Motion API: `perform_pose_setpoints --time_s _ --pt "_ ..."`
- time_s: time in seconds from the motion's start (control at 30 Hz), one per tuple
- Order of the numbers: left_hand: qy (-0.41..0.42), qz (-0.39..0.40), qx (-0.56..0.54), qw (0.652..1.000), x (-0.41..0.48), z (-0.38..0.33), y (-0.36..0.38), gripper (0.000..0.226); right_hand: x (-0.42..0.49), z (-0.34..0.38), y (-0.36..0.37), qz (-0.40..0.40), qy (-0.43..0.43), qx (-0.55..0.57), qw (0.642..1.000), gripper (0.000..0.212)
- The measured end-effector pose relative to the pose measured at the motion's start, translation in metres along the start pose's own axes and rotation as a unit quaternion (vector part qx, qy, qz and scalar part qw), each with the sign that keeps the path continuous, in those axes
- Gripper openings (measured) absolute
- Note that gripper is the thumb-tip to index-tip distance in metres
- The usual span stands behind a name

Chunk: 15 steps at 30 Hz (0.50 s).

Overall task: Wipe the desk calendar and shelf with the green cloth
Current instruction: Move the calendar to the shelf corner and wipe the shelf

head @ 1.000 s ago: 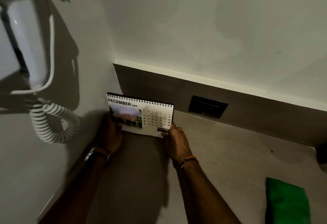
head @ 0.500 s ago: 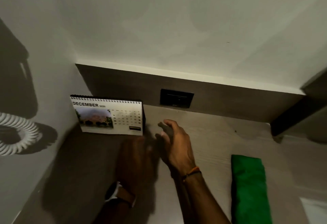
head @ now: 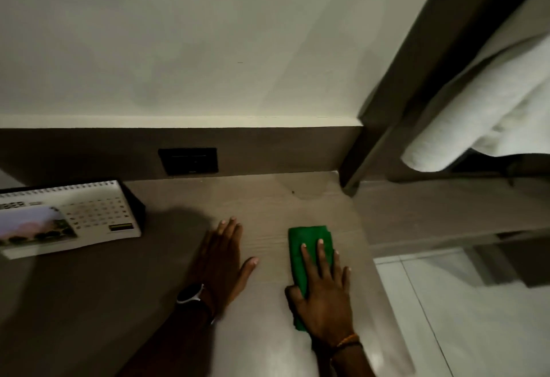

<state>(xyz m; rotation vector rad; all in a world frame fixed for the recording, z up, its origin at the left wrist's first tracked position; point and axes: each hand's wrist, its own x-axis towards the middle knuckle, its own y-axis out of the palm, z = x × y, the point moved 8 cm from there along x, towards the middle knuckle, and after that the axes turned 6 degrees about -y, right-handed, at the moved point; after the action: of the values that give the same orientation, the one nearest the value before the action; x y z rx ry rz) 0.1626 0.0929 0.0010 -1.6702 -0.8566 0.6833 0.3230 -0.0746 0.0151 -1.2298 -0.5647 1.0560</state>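
Observation:
The green cloth (head: pixel 309 235) lies folded on the wooden shelf (head: pixel 268 207), near its right edge. My right hand (head: pixel 324 296) lies on top of the cloth with fingers spread and the thumb curled against its left edge. My left hand (head: pixel 223 257) rests flat on the bare shelf just left of the cloth, fingers apart and holding nothing. The desk calendar (head: pixel 74 219) stands at the far left of the shelf, its white spiral-bound page facing me, well apart from both hands.
A black wall socket (head: pixel 188 161) sits in the brown back panel behind the shelf. A brown upright panel (head: pixel 387 108) rises at the shelf's right end, with a white towel (head: pixel 476 114) hanging beyond it. Pale floor tiles (head: pixel 461 317) show past the right edge.
Both hands let go of the calendar, which now stands on the shelf. The view swung right. My right hand reached onto the green cloth and my left hand settled flat on the shelf.

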Motion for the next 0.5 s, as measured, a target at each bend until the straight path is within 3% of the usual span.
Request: perform_pose_setpoints --time_s 0.37,0.5 --pt "0.012 0.033 0.0 0.999 0.0 0.003 0.007 0.083 -0.069 -0.051 -0.01 0.009 0.064 -0.011 0.998 0.092" --pt "0.012 0.034 0.011 0.999 0.0 0.002 0.01 0.084 -0.066 -0.046 0.0 -0.018 0.065 -0.006 0.998 0.084"
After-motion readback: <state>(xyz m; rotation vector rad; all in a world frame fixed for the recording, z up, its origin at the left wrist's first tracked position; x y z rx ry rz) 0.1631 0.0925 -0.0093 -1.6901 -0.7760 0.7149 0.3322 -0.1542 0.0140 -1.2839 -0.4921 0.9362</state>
